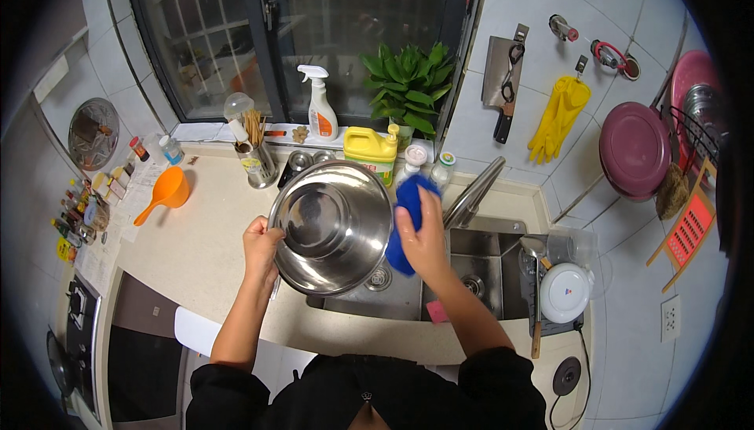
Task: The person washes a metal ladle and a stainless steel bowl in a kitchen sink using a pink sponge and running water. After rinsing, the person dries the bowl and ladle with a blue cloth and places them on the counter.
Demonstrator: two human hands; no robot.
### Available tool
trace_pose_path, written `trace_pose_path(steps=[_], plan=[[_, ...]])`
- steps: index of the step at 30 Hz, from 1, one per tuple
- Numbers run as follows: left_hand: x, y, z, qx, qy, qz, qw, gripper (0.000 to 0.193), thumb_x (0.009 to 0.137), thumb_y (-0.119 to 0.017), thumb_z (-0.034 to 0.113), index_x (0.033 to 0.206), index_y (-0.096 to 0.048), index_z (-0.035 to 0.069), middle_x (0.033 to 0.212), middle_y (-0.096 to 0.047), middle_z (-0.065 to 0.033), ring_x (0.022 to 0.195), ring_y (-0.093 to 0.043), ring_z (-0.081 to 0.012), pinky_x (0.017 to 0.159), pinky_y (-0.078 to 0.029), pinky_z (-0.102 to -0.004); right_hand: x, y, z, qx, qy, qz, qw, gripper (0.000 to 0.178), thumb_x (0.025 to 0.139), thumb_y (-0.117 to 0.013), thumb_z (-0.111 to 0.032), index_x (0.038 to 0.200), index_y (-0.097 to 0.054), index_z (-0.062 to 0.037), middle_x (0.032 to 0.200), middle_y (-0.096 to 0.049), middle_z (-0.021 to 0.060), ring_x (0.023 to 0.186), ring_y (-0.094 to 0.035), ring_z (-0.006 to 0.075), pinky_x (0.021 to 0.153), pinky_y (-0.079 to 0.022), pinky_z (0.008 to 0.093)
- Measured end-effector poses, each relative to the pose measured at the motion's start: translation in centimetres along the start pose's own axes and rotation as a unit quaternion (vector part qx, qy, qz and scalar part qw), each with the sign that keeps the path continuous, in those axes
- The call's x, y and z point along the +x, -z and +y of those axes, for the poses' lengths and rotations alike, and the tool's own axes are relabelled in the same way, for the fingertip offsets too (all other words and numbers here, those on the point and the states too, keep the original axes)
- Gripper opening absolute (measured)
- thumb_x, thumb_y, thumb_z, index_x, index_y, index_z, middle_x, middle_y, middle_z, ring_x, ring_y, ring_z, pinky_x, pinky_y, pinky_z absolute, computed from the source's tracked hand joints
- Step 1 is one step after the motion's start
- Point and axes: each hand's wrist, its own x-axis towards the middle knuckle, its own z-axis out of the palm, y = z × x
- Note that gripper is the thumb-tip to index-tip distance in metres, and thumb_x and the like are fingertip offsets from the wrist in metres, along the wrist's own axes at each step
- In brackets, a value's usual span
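A large shiny steel bowl (334,222) is held up over the counter edge and the left part of the sink. My left hand (261,248) grips its left rim, thumb on the near side and fingers behind. At the bowl's right rim, my right hand (422,230) holds a blue cloth (401,256), pressed close to the outer edge. Whether the cloth touches the rim is hard to tell. Below lies the steel double sink (474,261), its left basin partly hidden by the bowl, and the faucet (473,192) stands behind it.
On the counter stand an orange ladle (167,193), a yellow jug (371,153), a white spray bottle (318,108) and a utensil holder (256,167). A pink sponge (437,311) lies at the sink's front edge. Right of it are a white plate (565,292) and a long-handled spatula (537,304).
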Motion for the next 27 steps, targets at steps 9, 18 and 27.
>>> trace_pose_path(steps=[9,18,27], plan=[[-3.4,-2.0,1.9,-0.046,0.015,-0.096,0.994,0.025,0.06,-0.044,-0.013,0.057,-0.036,0.01,0.056,-0.039,0.0039,0.049,-0.034,-0.0057,0.045,-0.029,-0.0203,6.2,-5.5,-3.3,-0.223,0.324,-0.167,0.904,0.044,0.067,-0.059,-0.009,0.109,-0.048,-0.0122,0.098,-0.047,0.0136,0.097,-0.047,0.031,0.082,-0.038,0.0398],[-2.7,-1.4,4.2,-0.112,-0.146,0.038,0.982,0.023,0.061,-0.043,-0.012,0.06,-0.037,0.01,0.057,-0.043,0.0023,0.05,-0.037,-0.0064,0.046,-0.032,-0.0201,-2.9,-7.7,6.0,0.03,-0.235,-0.11,0.965,0.054,0.074,-0.057,-0.024,0.112,-0.04,0.0095,0.106,-0.051,0.0293,0.099,-0.05,0.0394,0.085,-0.041,0.0402],[-1.4,2.0,4.8,-0.241,-0.038,0.014,0.97,0.032,0.086,-0.048,0.037,0.088,-0.055,0.005,0.081,-0.06,-0.0062,0.075,-0.058,-0.0139,0.068,-0.048,-0.0276,-1.9,0.8,-6.5,0.03,-0.171,-0.336,0.926,0.066,0.079,-0.056,-0.037,0.114,-0.03,0.0131,0.097,-0.052,0.0343,0.091,-0.054,0.0434,0.079,-0.043,0.0415]])
